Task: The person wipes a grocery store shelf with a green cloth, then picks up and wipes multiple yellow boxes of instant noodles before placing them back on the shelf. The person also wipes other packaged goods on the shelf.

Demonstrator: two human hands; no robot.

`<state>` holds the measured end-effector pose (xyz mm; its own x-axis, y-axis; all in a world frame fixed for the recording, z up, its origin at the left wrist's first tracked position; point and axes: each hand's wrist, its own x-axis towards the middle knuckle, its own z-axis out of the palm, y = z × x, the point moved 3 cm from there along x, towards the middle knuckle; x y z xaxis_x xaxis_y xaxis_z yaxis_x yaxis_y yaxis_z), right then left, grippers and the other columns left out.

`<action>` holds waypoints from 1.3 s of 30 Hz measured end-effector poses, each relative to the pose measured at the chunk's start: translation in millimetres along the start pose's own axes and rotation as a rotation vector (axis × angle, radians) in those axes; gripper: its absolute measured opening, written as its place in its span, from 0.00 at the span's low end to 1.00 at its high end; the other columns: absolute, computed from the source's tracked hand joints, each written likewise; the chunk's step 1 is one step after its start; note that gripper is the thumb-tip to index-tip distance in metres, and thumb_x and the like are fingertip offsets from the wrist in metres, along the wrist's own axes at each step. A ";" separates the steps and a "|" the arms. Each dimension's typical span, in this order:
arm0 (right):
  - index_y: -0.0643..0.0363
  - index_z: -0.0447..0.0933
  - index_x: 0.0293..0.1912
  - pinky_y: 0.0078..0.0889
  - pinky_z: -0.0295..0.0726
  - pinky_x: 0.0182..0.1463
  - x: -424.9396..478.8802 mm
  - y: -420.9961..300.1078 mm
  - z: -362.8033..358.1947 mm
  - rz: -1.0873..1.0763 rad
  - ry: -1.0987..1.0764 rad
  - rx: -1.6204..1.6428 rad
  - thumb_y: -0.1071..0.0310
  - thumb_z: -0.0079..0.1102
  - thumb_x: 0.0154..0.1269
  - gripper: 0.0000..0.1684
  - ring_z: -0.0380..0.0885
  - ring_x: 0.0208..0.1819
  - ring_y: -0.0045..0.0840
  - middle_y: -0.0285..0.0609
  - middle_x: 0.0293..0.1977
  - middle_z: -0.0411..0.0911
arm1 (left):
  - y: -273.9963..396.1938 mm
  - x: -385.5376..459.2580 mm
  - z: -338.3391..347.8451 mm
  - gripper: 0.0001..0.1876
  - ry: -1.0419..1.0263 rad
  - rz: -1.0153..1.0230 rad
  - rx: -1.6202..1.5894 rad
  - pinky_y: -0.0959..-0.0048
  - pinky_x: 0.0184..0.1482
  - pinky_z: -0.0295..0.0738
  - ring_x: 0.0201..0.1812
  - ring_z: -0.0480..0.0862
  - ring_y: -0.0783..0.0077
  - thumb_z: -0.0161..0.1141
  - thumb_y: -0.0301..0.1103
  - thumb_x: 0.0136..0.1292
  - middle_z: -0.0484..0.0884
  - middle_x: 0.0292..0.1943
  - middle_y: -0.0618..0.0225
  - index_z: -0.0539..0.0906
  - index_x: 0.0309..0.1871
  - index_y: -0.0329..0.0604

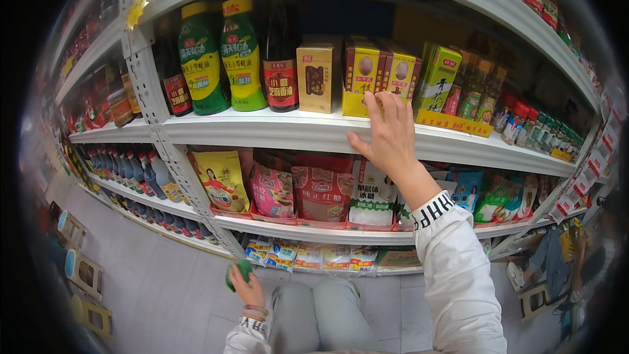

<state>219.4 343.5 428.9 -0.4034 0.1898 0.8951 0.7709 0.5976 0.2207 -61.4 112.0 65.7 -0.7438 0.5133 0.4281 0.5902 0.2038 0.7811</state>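
Observation:
My right hand (390,132) reaches up to the middle shelf, fingers apart, its fingertips at the front of a yellow display carton (363,76) of small boxes. Low on the left, my left hand (247,285) holds a green cloth (239,274) beside my knee. Left of the carton stand a gold box (314,78), a dark sesame oil bottle (281,59) and two green oyster sauce bottles (242,59). To its right are a green box (437,78) and small bottles (474,88) in a yellow tray.
White metal shelving (295,130) spans the view. Bags of sugar (324,191) fill the shelf below, with small packets (309,257) lower down. Plastic stools (84,273) stand on the floor at left. At right, a person (540,260) is near another stool (534,300).

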 end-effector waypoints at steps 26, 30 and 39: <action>0.53 0.77 0.38 0.38 0.62 0.48 18.7 3.8 0.0 0.000 0.210 0.053 0.46 0.74 0.39 0.29 0.68 0.43 0.31 0.38 0.37 0.69 | 4.2 -88.2 66.3 0.41 -0.413 0.142 0.249 0.52 0.64 0.60 0.60 0.65 0.34 0.59 0.35 0.59 0.55 0.68 0.33 0.52 0.70 0.25; 0.53 0.77 0.36 0.37 0.63 0.47 17.4 2.5 -0.9 -0.045 0.251 0.098 0.44 0.70 0.43 0.27 0.68 0.42 0.32 0.39 0.36 0.69 | 2.4 -86.2 63.0 0.41 -0.411 0.160 0.257 0.53 0.65 0.59 0.61 0.64 0.34 0.59 0.35 0.59 0.54 0.68 0.31 0.52 0.70 0.24; 0.56 0.79 0.41 0.40 0.71 0.44 -81.0 -34.7 -8.3 -0.102 0.221 0.398 0.58 0.67 0.48 0.20 0.73 0.38 0.38 0.41 0.36 0.74 | -3.1 -86.8 61.4 0.40 -0.407 0.170 0.269 0.53 0.68 0.55 0.67 0.59 0.33 0.58 0.35 0.61 0.51 0.69 0.31 0.51 0.71 0.24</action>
<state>229.4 300.9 352.0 -0.3198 -0.0300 0.9470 0.4662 0.8652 0.1848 20.5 118.0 -1.8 -0.4792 0.8299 0.2855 0.7920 0.2687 0.5483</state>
